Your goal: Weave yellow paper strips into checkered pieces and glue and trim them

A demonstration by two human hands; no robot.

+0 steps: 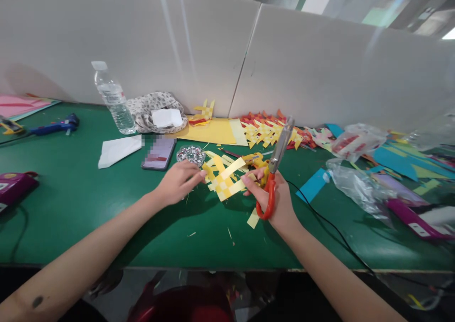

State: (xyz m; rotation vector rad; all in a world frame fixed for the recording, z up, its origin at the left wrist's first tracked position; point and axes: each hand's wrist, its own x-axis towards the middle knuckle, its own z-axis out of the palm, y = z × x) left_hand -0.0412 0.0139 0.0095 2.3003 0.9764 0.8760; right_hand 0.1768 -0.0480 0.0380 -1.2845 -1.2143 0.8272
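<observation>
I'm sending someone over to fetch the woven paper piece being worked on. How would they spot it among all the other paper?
On the green table, look near the front edge, between the left hand and the right hand, which holds orange-handled scissors. The woven yellow paper piece is pinched there, alone and apart from the heap of yellow-and-orange weavings by the back wall.

Water bottle (113, 98), phone (158, 152), glue gun (53, 126)

the woven piece (226, 181) is matt yellow paper in flat, smooth strips. the scissors (275, 168) pair dull grey metal blades with glossy orange plastic handles. the table (88, 203) has a matt green covering, faintly sheened. the water bottle (113, 99) is clear, shiny plastic, the bags (359, 180) thin crinkled glossy film. the pouch (149, 110) looks like soft printed cloth. the phone (158, 152) is glossy.
</observation>
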